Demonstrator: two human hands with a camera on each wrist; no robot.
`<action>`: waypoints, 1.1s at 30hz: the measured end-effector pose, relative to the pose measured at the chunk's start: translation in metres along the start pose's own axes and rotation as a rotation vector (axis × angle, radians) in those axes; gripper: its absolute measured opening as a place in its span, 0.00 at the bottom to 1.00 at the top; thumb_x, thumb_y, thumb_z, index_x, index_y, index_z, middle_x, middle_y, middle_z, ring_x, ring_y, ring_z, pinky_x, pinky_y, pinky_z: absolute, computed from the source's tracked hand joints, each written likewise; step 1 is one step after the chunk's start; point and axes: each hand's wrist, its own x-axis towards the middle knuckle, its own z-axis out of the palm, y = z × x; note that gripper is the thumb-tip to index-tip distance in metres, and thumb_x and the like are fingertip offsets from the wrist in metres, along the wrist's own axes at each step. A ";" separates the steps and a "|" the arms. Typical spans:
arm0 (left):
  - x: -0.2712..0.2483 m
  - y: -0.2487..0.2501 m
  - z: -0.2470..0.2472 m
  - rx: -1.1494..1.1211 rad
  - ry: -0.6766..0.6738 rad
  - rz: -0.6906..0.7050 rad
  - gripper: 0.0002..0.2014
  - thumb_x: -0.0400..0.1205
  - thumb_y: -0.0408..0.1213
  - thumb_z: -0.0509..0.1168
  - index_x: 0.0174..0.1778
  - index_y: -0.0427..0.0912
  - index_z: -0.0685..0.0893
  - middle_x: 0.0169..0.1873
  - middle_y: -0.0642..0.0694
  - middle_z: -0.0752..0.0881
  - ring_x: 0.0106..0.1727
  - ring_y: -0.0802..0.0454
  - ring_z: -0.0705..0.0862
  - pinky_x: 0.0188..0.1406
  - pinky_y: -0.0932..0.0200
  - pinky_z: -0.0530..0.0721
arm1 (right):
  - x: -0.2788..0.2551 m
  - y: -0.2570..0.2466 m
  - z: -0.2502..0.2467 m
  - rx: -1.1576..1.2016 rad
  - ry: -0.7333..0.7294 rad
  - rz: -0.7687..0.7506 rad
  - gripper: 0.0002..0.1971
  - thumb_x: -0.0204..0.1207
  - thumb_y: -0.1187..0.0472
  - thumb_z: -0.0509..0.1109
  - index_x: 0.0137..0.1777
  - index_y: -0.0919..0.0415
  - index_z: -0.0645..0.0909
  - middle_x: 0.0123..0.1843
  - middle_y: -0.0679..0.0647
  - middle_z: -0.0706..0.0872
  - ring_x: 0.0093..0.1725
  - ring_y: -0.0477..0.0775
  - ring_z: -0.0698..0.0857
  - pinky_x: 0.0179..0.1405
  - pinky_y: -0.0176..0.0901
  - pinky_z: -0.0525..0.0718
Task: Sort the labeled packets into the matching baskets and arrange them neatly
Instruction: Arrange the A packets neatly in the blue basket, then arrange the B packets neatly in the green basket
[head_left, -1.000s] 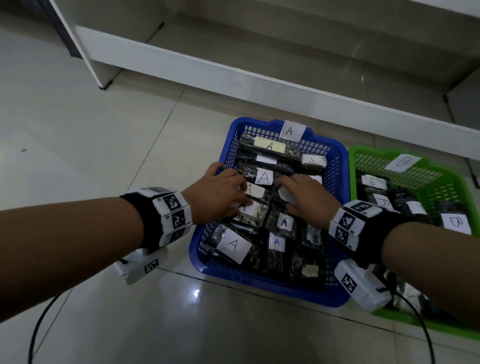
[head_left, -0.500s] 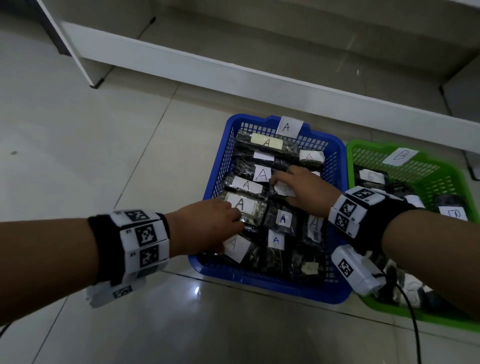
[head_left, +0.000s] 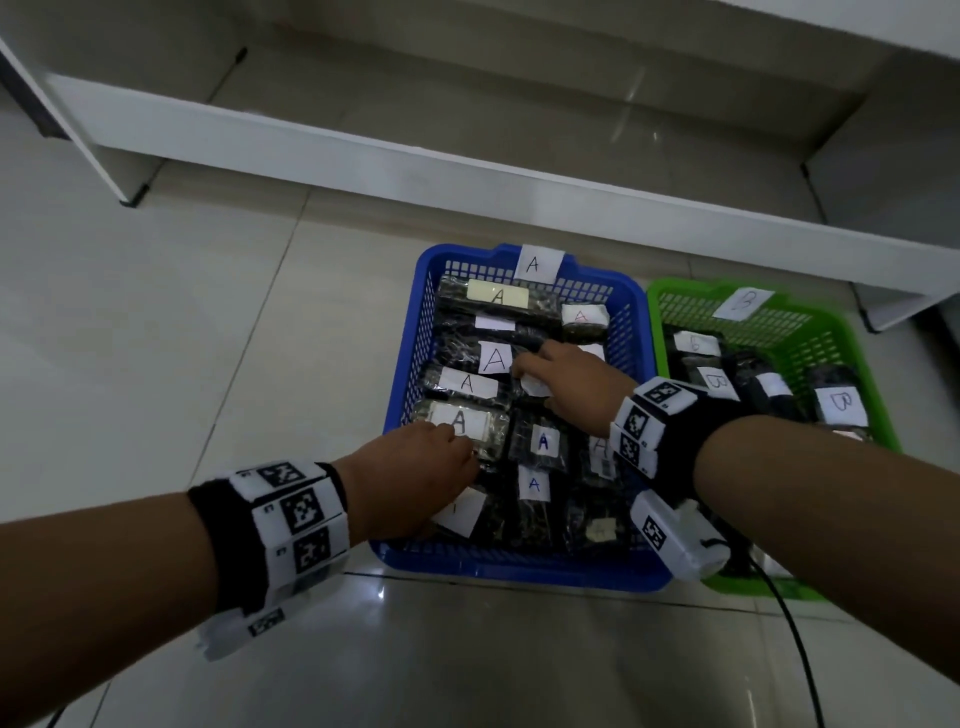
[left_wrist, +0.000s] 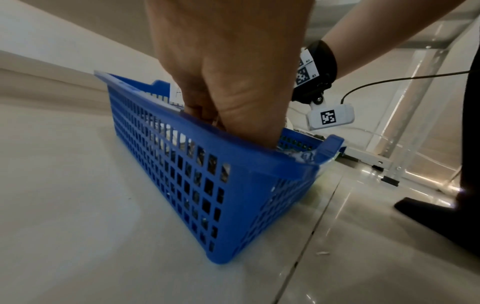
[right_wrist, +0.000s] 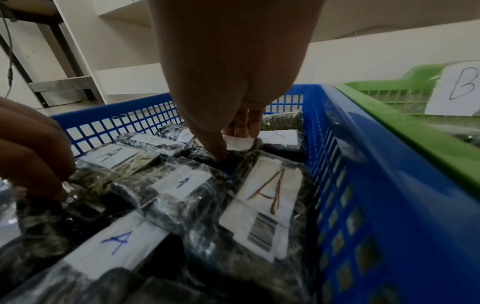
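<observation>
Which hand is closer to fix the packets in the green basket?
Probably the right hand. It is in the blue basket on the side beside the green basket; the left hand is at the blue basket's far side.

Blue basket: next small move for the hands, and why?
Probably nudge the skewed packet under the left hand square with its neighbours. All legible labels in the blue basket read A, so only tidying seems left; the right hand already presses a packet mid-basket.

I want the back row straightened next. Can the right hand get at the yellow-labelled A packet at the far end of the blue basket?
Probably yes: the right hand is mid-basket, and the yellow-labelled packet lies uncovered on top, nothing between.
</observation>
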 end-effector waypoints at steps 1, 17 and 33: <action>-0.001 0.000 0.000 -0.023 -0.007 -0.004 0.25 0.74 0.51 0.71 0.63 0.41 0.78 0.54 0.42 0.81 0.50 0.45 0.80 0.50 0.50 0.81 | 0.000 -0.001 -0.002 -0.007 -0.004 0.000 0.19 0.80 0.67 0.58 0.71 0.56 0.68 0.59 0.64 0.74 0.53 0.65 0.76 0.50 0.56 0.77; 0.001 0.001 -0.008 -0.085 -0.122 -0.062 0.19 0.80 0.44 0.64 0.66 0.41 0.75 0.58 0.43 0.79 0.53 0.44 0.81 0.51 0.49 0.82 | 0.004 0.003 -0.010 -0.078 -0.049 -0.036 0.18 0.80 0.66 0.57 0.69 0.57 0.68 0.57 0.64 0.76 0.51 0.64 0.77 0.41 0.48 0.72; 0.021 0.019 -0.034 0.028 -0.235 -0.135 0.29 0.74 0.43 0.69 0.71 0.61 0.69 0.74 0.41 0.62 0.72 0.36 0.65 0.64 0.37 0.76 | -0.015 0.025 -0.018 -0.089 -0.111 -0.110 0.33 0.79 0.38 0.60 0.80 0.44 0.54 0.76 0.55 0.72 0.71 0.60 0.75 0.70 0.57 0.66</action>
